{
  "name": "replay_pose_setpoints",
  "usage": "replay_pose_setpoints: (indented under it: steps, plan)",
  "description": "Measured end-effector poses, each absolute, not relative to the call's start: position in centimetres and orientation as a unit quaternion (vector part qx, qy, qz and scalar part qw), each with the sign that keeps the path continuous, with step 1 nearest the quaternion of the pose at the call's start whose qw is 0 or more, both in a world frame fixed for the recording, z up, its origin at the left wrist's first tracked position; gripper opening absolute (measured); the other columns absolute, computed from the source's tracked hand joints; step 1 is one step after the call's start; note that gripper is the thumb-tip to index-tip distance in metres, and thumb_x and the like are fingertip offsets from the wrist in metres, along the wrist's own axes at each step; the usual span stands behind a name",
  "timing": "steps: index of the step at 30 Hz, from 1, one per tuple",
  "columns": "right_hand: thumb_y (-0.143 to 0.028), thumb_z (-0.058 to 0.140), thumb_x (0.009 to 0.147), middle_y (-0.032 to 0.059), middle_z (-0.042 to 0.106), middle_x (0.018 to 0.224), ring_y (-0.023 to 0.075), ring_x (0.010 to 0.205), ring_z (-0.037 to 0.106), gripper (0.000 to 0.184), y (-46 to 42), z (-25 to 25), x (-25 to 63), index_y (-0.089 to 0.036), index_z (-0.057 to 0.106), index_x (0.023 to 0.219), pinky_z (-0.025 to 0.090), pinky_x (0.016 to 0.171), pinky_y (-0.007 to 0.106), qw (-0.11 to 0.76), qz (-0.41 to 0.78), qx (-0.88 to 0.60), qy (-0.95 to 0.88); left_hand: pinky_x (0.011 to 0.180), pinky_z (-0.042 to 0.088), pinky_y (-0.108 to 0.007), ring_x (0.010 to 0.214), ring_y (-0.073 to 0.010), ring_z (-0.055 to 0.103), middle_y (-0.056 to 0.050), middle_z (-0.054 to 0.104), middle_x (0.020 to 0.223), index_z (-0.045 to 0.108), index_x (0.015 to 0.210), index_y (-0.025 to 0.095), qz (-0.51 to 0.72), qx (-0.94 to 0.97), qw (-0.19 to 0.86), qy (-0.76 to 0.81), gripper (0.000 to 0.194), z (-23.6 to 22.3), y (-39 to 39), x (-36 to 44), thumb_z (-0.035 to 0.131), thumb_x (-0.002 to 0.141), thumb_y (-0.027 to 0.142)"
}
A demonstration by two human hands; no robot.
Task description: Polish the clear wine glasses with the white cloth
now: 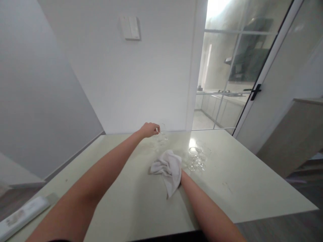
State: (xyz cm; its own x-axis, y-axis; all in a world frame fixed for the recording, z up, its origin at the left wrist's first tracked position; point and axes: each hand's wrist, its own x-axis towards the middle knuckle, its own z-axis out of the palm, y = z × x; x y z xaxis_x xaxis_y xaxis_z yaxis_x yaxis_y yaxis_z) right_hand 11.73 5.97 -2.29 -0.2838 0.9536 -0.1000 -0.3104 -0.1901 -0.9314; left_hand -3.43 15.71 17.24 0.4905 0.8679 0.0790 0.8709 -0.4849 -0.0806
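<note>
Near the far edge of the table, my left hand (150, 129) reaches out with its fingers closed on a clear stemmed glass (163, 131), which is faint against the wall. My right hand (181, 174) is mostly covered by a crumpled white cloth (168, 168), which it holds just above or on the tabletop. The cloth hides the fingers, and one corner hangs towards me. To the right of the cloth stand several clear stemmed glasses (193, 153), grouped close together.
The pale glossy table (118, 205) meets a white wall at the back. At the near left lies a long white object (22, 215). A glazed door (227, 67) with a black handle is at the right. A switch plate (130, 28) is on the wall.
</note>
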Motion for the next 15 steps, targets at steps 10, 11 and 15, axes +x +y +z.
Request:
replay_pose_setpoints:
  steps: [10, 11, 15]
  plan:
    - [-0.045, 0.038, 0.094, 0.0065, 0.068, 0.069, 0.0197, 0.067, 0.063, 0.046, 6.1, -3.6, 12.0, -0.017, 0.068, 0.075, 0.05, 0.06, 0.029, 0.412, 0.803, -0.302, -0.308, 0.07, 0.039, -0.024, 0.087, -0.0172, 0.068, 0.001, 0.077, 0.093, 0.069, 0.094, 0.027, 0.08, -0.826, 0.017, -0.558, 0.019, 15.1, 12.3, -16.6, 0.058, 0.08, 0.033]
    - [-0.045, 0.038, 0.093, 0.0065, 0.069, 0.07, 0.0192, 0.068, 0.064, 0.045, 6.2, -3.9, 12.1, -0.016, 0.069, 0.077, 0.051, 0.062, 0.029, 0.417, 0.8, -0.297, -0.313, 0.071, 0.04, -0.024, 0.088, -0.0173, 0.068, 0.001, 0.077, 0.092, 0.069, 0.094, 0.027, 0.082, -0.825, 0.013, -0.559, 0.019, 14.9, 12.1, -17.0, 0.058, 0.08, 0.033]
    - [-0.046, 0.047, 0.088, 0.0044, 0.067, 0.069, 0.0181, 0.065, 0.063, 0.037, 6.6, -5.1, 12.6, -0.017, 0.067, 0.077, 0.053, 0.065, 0.03, 0.434, 0.77, -0.301, -0.358, 0.073, 0.041, -0.025, 0.089, -0.0178, 0.068, 0.001, 0.076, 0.094, 0.069, 0.094, 0.027, 0.083, -0.822, 0.009, -0.563, 0.018, 14.4, 11.6, -17.2, 0.058, 0.08, 0.031]
